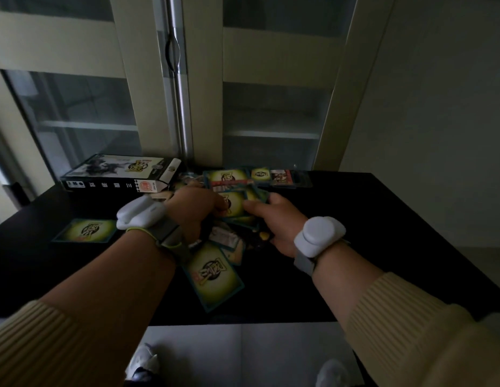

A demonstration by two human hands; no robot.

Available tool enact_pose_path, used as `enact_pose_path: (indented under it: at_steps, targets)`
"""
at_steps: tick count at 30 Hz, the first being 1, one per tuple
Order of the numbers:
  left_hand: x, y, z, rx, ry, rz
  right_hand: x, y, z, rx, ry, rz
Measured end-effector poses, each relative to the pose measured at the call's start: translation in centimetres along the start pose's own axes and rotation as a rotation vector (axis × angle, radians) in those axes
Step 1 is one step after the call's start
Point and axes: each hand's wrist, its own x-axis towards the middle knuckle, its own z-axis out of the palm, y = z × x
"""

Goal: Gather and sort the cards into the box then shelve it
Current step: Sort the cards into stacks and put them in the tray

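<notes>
Your left hand (pixel 195 210) and right hand (pixel 274 222) met at frame centre over the black table (pixel 383 233). Both were clenched on a small stack of cards (pixel 233 205), face down, thumbs on top; the stack's long axis ran roughly toward the upper edge of the frame, tilted a little left.

The box (pixel 117 174) lay on its side in the upper left of the table, long axis left to right, its open flap end pointing right toward the card pile.

More cards lay loose: a row (pixel 254 175) along the far table edge just right of the box, a jumble under and between your wrists, one large face-down card (pixel 215 277) at lower centre with its long axis running from upper left to lower right, and a single card (pixel 85 230) at centre left, well apart from the rest, long axis left to right.

White wrist units (pixel 317 237) sat on both your arms. A glass-door cabinet (pixel 187 93) stood behind the table.
</notes>
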Motion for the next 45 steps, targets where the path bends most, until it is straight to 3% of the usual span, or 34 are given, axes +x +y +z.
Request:
enact_pose_path:
  at_steps: [3,8,12,26,34,45]
  targets:
    - [-0.8,0.2,0.5,-0.057,-0.049,0.046,-0.1,-0.1,0.7,0.107,-0.037,0.035]
    - [0.0,-0.5,1.2,-0.094,-0.054,0.072,0.6,-0.2,0.7,0.081,-0.007,-0.077]
    - [1.2,0.1,1.3,-0.152,0.007,-0.018,1.4,-0.7,-0.3,0.097,-0.034,-0.159]
    - [4.4,2.6,2.0,-0.426,-0.055,0.361,4.1,-4.3,-1.0,0.006,0.102,-0.608]
    - [7.1,-0.2,3.4,-0.474,-0.001,0.352,6.0,-1.0,-2.0,-0.175,0.065,-0.622]
    - [7.7,-1.1,3.3,-0.447,-0.065,0.377,6.1,-0.5,-2.4,-0.238,-0.022,-0.684]
